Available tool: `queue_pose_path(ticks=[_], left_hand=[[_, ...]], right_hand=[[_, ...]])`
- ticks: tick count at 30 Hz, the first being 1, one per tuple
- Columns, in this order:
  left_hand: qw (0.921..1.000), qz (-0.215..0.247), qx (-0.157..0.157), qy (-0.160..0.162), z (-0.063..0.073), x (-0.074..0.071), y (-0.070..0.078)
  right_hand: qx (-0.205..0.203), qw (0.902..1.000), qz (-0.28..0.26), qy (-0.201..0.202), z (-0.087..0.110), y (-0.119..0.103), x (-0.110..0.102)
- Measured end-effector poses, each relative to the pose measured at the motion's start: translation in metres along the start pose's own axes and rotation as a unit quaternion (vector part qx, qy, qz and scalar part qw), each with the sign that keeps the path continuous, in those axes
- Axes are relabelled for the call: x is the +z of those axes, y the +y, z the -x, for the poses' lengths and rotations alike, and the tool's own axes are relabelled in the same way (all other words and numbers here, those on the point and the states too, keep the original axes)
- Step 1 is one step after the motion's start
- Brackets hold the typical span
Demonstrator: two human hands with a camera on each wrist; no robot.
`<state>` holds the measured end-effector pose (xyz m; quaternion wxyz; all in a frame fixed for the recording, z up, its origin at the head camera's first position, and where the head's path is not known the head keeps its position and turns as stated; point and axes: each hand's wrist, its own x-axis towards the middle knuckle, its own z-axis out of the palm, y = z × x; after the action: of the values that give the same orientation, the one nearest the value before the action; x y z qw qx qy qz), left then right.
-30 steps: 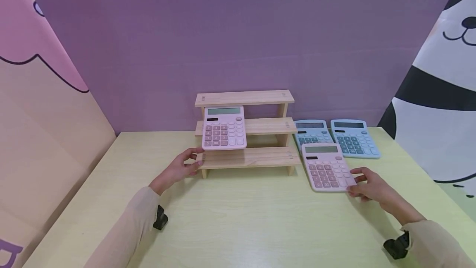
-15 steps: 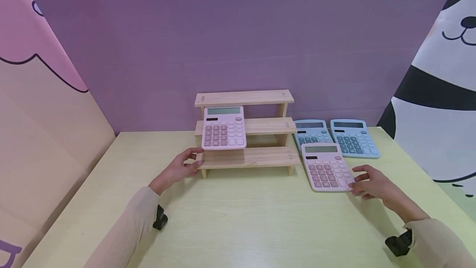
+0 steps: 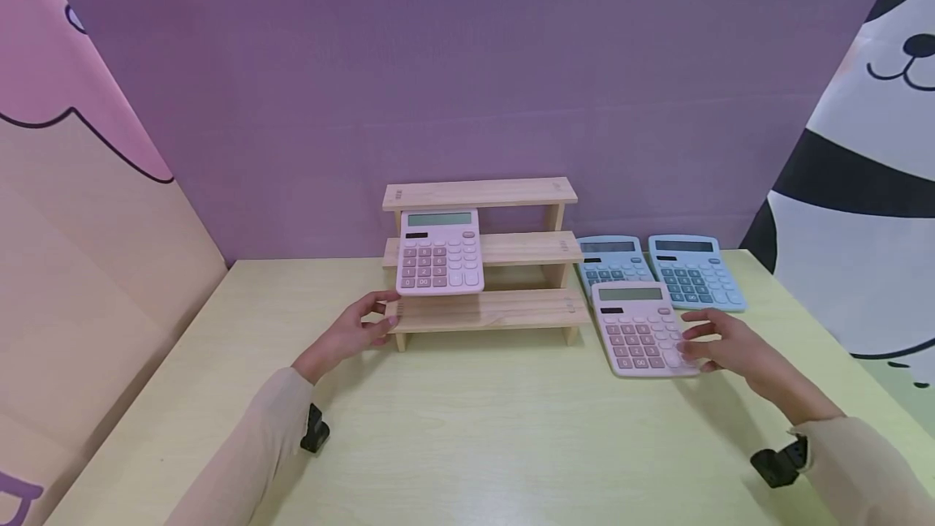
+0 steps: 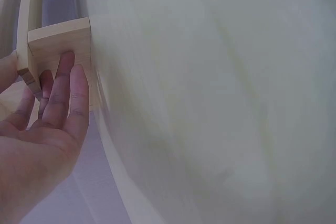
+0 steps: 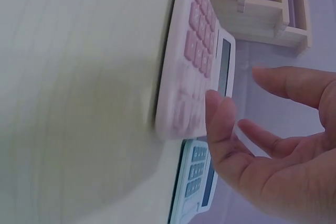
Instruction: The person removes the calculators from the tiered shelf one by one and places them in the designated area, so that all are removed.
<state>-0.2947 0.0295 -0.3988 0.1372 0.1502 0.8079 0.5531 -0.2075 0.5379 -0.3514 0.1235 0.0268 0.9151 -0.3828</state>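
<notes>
A light wooden three-step display rack (image 3: 485,311) stands on the table. My left hand (image 3: 355,327) holds the left end of its lowest step; in the left wrist view the fingers (image 4: 62,90) reach against the side panel under the board. One pink calculator (image 3: 440,254) leans on the rack's left half. A second pink calculator (image 3: 643,331) lies right of the rack, its top end overlapping a blue calculator (image 3: 613,262). My right hand (image 3: 730,347) hovers at its right edge, fingers loosely bent and apart, with nothing between thumb and fingers in the right wrist view.
Another blue calculator (image 3: 697,274) lies at the back right, beside the first blue one. A purple cloth backdrop (image 3: 475,79) rises behind the table (image 3: 467,428), with cartoon-printed panels (image 3: 862,266) at the sides.
My right hand has come off the lower right corner of the nearer pink calculator and shifted slightly up along its right edge. The left hand, rack and calculators look unmoved.
</notes>
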Motion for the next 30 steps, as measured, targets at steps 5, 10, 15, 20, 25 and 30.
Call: queue_pose_path(ticks=[5,10,15,20,25,30], left_hand=[[1.0000,0.003,-0.001,-0.002,0.001,0.000,0.000],[1.0000,0.004,-0.004,-0.003,0.001,0.001,0.001],[1.0000,0.001,-0.003,-0.001,0.001,0.001,0.001],[1.0000,0.000,-0.004,0.000,0.001,0.001,0.001],[1.0000,-0.001,-0.006,0.001,0.000,0.001,0.000],[1.0000,-0.002,-0.007,0.004,0.000,0.002,0.000]], right_hand=[[-0.021,0.9997,-0.009,0.002,-0.003,-0.007,0.007],[-0.040,0.9990,-0.021,0.002,-0.007,-0.015,0.015],[-0.058,0.9980,-0.024,0.003,-0.011,-0.023,0.023],[-0.068,0.9970,-0.038,-0.002,-0.015,-0.033,0.032],[-0.080,0.9951,-0.058,-0.008,-0.019,-0.045,0.041],[-0.099,0.9919,-0.078,-0.012,-0.024,-0.055,0.050]])
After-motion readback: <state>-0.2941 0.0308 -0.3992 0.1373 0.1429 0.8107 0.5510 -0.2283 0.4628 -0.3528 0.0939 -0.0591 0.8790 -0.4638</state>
